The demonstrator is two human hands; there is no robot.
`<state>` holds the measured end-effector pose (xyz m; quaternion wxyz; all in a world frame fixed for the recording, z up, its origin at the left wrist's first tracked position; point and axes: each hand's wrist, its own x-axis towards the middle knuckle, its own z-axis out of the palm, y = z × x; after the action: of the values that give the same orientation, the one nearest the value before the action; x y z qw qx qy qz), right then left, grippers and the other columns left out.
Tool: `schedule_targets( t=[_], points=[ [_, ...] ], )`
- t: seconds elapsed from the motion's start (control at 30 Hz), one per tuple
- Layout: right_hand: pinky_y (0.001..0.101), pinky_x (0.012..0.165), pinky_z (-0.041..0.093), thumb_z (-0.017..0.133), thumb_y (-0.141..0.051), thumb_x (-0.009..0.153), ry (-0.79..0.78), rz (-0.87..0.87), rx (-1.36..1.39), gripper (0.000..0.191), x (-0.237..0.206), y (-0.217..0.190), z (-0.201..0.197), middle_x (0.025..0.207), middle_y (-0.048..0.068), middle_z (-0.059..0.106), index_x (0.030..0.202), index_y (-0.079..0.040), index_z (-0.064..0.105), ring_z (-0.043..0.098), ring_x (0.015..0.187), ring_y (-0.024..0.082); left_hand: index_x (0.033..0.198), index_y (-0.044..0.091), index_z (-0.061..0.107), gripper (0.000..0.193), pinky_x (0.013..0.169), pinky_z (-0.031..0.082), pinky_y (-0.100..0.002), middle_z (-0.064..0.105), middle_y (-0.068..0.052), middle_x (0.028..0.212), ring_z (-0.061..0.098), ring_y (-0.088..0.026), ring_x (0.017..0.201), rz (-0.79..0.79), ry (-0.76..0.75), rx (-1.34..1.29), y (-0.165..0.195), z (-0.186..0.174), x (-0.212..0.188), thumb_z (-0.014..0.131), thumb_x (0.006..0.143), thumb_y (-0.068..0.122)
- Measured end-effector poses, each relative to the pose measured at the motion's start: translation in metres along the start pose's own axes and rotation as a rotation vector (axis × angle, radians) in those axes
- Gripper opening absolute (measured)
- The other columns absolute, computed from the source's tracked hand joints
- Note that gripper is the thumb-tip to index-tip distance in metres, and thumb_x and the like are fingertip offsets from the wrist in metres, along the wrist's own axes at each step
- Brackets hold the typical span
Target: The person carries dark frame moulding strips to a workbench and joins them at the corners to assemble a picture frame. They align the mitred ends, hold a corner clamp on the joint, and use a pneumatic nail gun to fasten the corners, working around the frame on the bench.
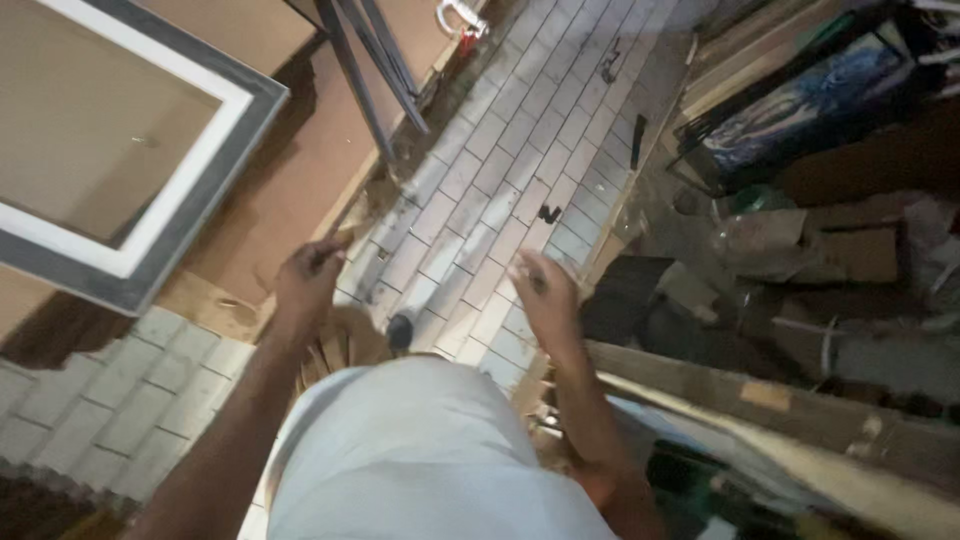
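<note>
At frame centre, the left hand rests its curled fingers on the edge of a brown board; the right hand hovers open-fingered above the tiled floor, holding nothing.

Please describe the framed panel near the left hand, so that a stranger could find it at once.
Look at the brown boards left of the tiled floor. On them lies the framed panel, beyond the left hand. Its grey frame with a white inner border is unique.
</note>
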<state>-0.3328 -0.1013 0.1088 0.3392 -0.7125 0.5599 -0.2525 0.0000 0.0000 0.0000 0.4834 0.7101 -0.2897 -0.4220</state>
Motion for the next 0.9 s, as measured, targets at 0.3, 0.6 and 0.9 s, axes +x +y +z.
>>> schedule_targets(
  t=[0.3,0.6,0.9],
  points=[
    [0.0479,0.088,0.055,0.083,-0.027,0.083,-0.153,-0.39,-0.325,0.057,0.319,-0.063,0.146,0.116,0.022,0.066,0.127,0.001,0.059,0.066,0.107,0.041,0.121,0.004,0.07,0.035,0.092,0.057,-0.043,0.069,-0.018,0.117,0.07,-0.032,0.104,0.187,0.26,0.257,0.082,0.077,0.145,0.074,0.092,0.023],
    [0.0507,0.083,0.053,0.085,-0.022,0.069,-0.369,-0.418,-0.181,0.072,0.436,-0.062,0.164,0.108,0.026,0.063,0.128,0.002,0.052,0.064,0.1,0.044,0.124,0.008,0.06,0.055,0.094,0.049,-0.054,0.063,-0.02,0.115,0.06,-0.042,0.111,0.002,0.438,0.632,0.121,0.149,0.288,0.08,0.074,0.021],
    [0.0372,0.052,0.042,0.066,-0.036,0.097,-0.81,0.05,0.115,0.039,0.538,0.016,0.102,0.071,0.006,0.055,0.113,-0.003,0.054,0.053,0.059,0.02,0.117,0.008,0.06,0.026,0.07,0.056,-0.053,0.068,-0.024,0.106,0.069,-0.044,0.083,-0.046,0.677,0.488,0.15,0.213,0.294,0.067,0.095,0.021]
  ],
)
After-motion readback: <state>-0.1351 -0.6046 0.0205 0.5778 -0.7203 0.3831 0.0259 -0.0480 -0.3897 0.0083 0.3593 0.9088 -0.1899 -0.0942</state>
